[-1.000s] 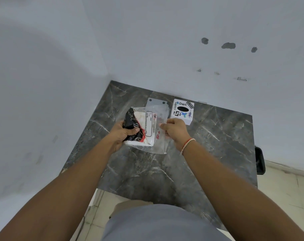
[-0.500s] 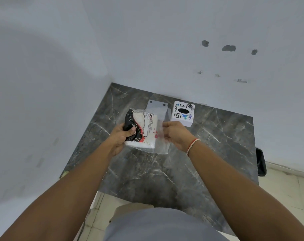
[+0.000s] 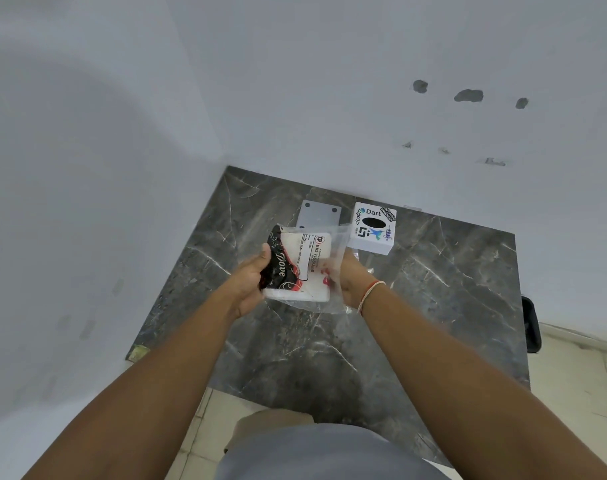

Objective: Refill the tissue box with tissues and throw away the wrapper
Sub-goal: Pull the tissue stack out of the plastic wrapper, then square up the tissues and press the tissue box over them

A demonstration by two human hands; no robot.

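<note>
head view: tissue pack (image 3: 300, 268) held between left hand (image 3: 250, 284) and right hand (image 3: 350, 282).

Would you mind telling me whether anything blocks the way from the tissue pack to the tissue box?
Only the clear wrapper around the tissue pack, held by both hands. The marble tabletop between it and the tissue box looks bare.

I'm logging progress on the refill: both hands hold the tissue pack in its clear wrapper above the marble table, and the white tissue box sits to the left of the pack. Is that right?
Not quite. In the head view the tissue box sits to the right of the tissue pack, near the wall. The rest holds: the left hand and right hand hold the pack in its clear wrapper above the marble table.
</note>
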